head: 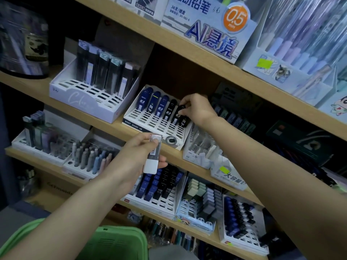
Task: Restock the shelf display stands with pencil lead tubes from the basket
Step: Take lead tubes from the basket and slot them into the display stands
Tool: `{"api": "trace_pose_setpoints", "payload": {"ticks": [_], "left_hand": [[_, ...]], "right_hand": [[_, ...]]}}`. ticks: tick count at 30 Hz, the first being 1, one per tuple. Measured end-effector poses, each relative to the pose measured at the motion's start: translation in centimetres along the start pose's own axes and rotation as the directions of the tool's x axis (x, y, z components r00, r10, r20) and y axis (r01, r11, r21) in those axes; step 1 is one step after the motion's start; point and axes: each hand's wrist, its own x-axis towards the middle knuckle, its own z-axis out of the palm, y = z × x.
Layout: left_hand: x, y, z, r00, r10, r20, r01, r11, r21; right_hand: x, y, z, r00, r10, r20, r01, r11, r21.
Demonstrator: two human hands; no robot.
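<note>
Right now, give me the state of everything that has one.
left hand, grips the clear tube, off the shelf.
right hand, fingers pinch the black tube at its top.
clear tube, held, not yet slotted.
black tube, in a slot of the stand.
stand, back row holds tubes, front slots empty.
basket, contents hidden.

A clear lead tube (154,152) with a white cap at its lower end, held nearly upright in the left hand (135,158). On the shelf, a white slotted display stand (142,117) holds blue and black tubes in its back row. The right hand (195,107) pinches a black tube (177,116) at the row's right end. A green basket (112,243) sits at the bottom.
</note>
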Motion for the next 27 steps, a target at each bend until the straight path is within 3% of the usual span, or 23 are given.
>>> {"api": "trace_pose_setpoints", "payload": {"ticks": [5, 10, 14, 17, 19, 21, 25, 27], "left_hand": [[0.0, -0.1, -0.2, 1.0, -0.006, -0.001, 0.006, 1.0, 0.021], [0.3, -0.3, -0.2, 1.0, -0.011, -0.004, 0.011, 1.0, 0.028], [0.1, -0.1, 0.3, 1.0, 0.001, -0.025, -0.001, 1.0, 0.006], [0.0, -0.1, 0.2, 0.999, 0.043, -0.017, -0.041, 0.993, 0.108], [-0.3, -0.1, 0.2, 0.995, 0.097, -0.016, -0.094, 0.983, 0.161], [-0.5, 0.3, 0.6, 0.987, 0.162, -0.001, -0.16, 0.974, 0.163], [-1.0, 1.2, 2.7, 0.961, 0.277, 0.022, -0.278, 0.955, 0.1], [-1.0, 1.4, 4.4, 0.946, 0.323, 0.037, -0.325, 0.938, 0.122]], "right_hand": [[0.0, 0.2, -0.2, 0.998, 0.058, -0.028, -0.05, 0.973, 0.227], [-0.5, -0.3, 0.2, 0.999, -0.013, -0.046, 0.013, 1.0, -0.003], [-1.1, -0.4, 0.2, 0.997, -0.029, -0.066, 0.026, 0.999, -0.048], [-2.4, -0.9, 0.0, 0.992, -0.072, -0.108, 0.065, 0.996, -0.065], [-4.4, -1.5, -0.4, 0.966, -0.15, -0.211, 0.161, 0.986, 0.039], [-7.2, -2.3, -1.1, 0.957, -0.188, -0.222, 0.226, 0.961, 0.161], [-12.3, -2.0, -1.9, 0.982, -0.189, -0.02, 0.185, 0.928, 0.323], [-13.8, -1.2, -2.7, 0.987, -0.143, 0.067, 0.081, 0.824, 0.561]]}}
